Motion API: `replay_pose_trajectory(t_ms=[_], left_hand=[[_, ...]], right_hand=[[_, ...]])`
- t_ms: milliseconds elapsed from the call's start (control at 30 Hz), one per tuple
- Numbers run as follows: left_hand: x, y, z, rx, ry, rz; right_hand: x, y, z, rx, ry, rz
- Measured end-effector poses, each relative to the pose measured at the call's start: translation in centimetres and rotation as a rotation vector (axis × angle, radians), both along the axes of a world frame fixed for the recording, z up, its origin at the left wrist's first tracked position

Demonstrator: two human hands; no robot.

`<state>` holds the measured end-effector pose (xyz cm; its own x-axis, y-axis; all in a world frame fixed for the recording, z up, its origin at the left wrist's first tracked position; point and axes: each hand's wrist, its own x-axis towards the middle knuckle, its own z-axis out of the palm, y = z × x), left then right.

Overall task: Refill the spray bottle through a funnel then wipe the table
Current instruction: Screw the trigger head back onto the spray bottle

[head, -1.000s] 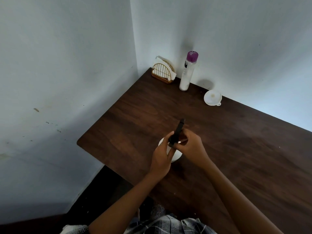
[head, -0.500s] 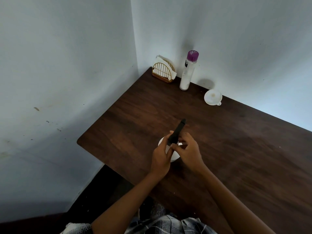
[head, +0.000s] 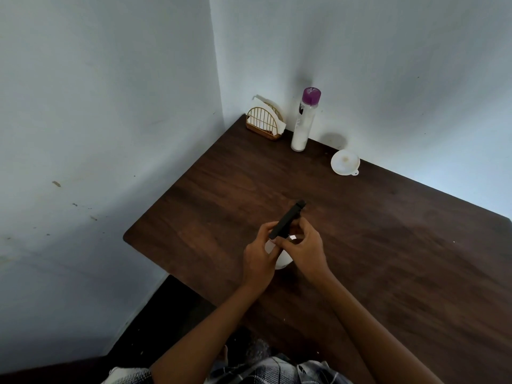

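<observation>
A small spray bottle stands near the table's front left edge, its white body (head: 283, 261) mostly covered by my hands. Its black spray head (head: 288, 218) sticks up and slants toward the far right. My left hand (head: 259, 259) grips the white body from the left. My right hand (head: 303, 248) pinches the bottle's neck just under the black head. A white funnel (head: 345, 162) lies on the table by the back wall. Beside it a tall clear refill bottle (head: 302, 128) with a purple cap stands upright, holding white contents in its lower part.
A gold wire napkin holder (head: 264, 123) with white napkins sits in the far corner. The dark wooden table (head: 388, 245) is hemmed by walls at the back and left. Its left edge drops to a dark floor.
My right hand has shifted slightly leftward around the bottle's neck. The left hand and the bottle have stayed where they were.
</observation>
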<state>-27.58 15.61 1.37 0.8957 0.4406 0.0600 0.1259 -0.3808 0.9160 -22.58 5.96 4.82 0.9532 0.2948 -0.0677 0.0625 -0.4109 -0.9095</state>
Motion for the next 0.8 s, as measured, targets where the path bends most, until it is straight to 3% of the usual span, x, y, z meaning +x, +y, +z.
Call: replay_pose_trajectory(t_ms=[133, 700, 800], left_hand=[[-0.2, -0.2, 0.2, -0.018, 0.006, -0.017], [-0.3, -0.9, -0.5, 0.019, -0.004, 0.041], [-0.8, -1.8, 0.1, -0.139, 0.033, 0.081]], right_hand=[[0.0, -0.6, -0.2, -0.019, -0.042, 0.06], [-3.1, 1.5, -0.3, -0.014, -0.122, -0.278], [-3.1, 2.0, -0.1, 0.055, -0.075, -0.405]])
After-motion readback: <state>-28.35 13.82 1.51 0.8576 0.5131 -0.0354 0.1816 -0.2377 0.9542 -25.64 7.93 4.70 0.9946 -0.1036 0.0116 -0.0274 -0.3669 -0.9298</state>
